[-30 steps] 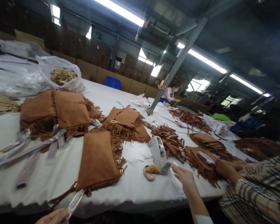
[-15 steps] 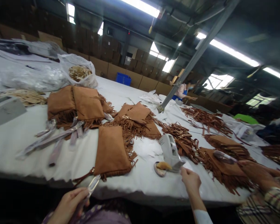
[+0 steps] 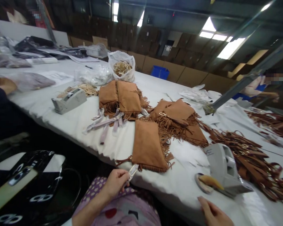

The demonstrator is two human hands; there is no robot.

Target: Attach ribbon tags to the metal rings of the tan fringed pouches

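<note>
My left hand (image 3: 116, 183) is closed in a pinch at the table's front edge. It holds a plastic-wrapped strap with a metal clasp (image 3: 133, 171) pointing up from the fingers. Just beyond the clasp lies a brown fringed bag (image 3: 146, 146), flat, with a tasselled zip pull at its left corner. My right hand (image 3: 213, 214) is low at the frame's bottom, its fingers drawn together; anything between them is hidden. In front of it stands a grey tape dispenser (image 3: 220, 163), with a tape roll (image 3: 202, 183) and a yellowish curved piece (image 3: 211, 181) beside it.
More fringed bags (image 3: 127, 97) and wrapped straps (image 3: 106, 125) lie farther back. A second tape dispenser (image 3: 69, 101) sits left, near a white plastic bag (image 3: 122, 67). Brown straps (image 3: 245, 153) are heaped at right. Another person's hand (image 3: 6, 84) rests at far left.
The view has swung left. My right hand has come away from the tape dispenser toward the table's front edge. My left hand still holds the strap, now nearer the bag's lower corner.
</note>
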